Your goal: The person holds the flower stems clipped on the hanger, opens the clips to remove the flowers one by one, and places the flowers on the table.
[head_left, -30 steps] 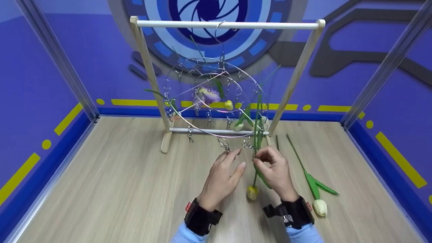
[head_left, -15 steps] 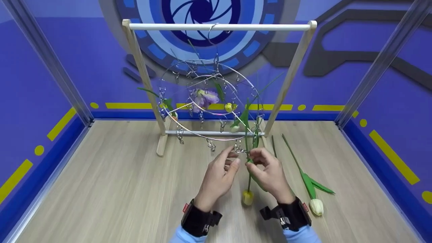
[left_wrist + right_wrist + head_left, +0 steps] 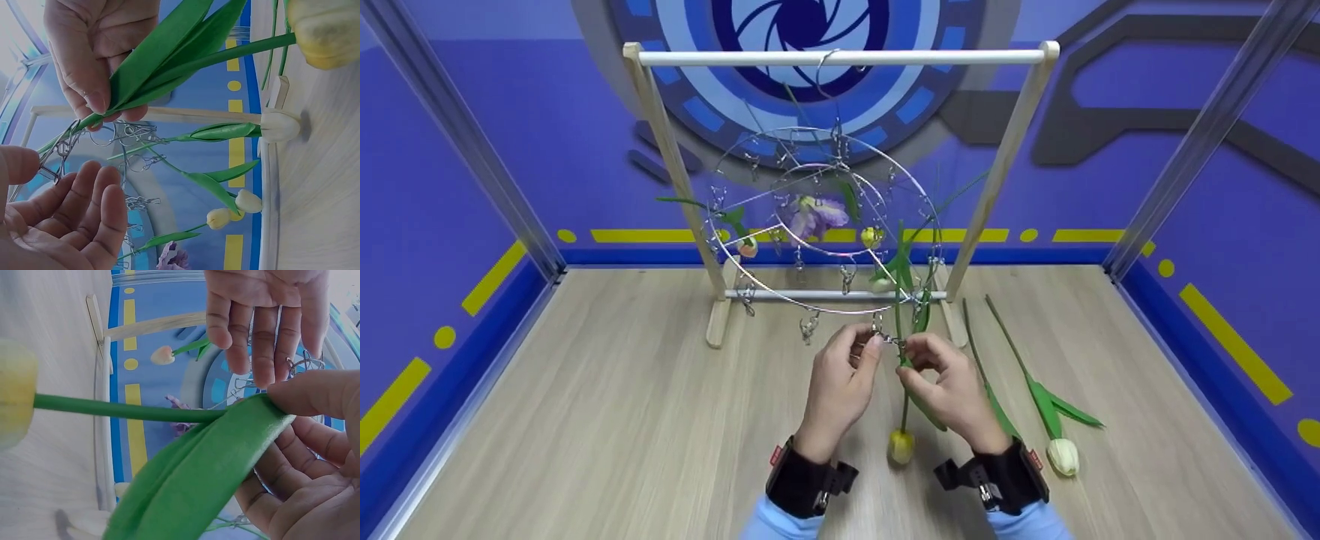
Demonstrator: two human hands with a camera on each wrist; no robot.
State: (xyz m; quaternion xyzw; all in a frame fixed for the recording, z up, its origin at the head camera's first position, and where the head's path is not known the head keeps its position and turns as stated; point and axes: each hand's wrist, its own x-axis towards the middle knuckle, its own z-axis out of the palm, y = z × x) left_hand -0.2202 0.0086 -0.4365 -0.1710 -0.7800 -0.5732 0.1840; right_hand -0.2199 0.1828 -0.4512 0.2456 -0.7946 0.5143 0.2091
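Two bare hands meet in front of a round wire clip hanger (image 3: 840, 310), which hangs from the top bar of a wooden rack (image 3: 840, 58). The right hand (image 3: 952, 390) pinches the green stem of a yellow tulip (image 3: 901, 447) between thumb and fingers, near the base of its leaves. The tulip is upside down, its bloom below and between the hands and its stem rising toward the hanger. The left hand (image 3: 838, 390), just beside it, holds a metal clip (image 3: 63, 149) between thumb and index finger, its other fingers loosely bent. The clip is at the stem, just above the right hand's grip; whether it bites the stem, I cannot tell. Among the hanger's wires hang a purple flower (image 3: 814, 216), a peach tulip (image 3: 747, 247) and a small yellow bloom (image 3: 872, 238). To the right, a white tulip (image 3: 1063, 457) lies on the wood-grain table (image 3: 585, 420), with another green stem (image 3: 981, 356) between it and the right hand.
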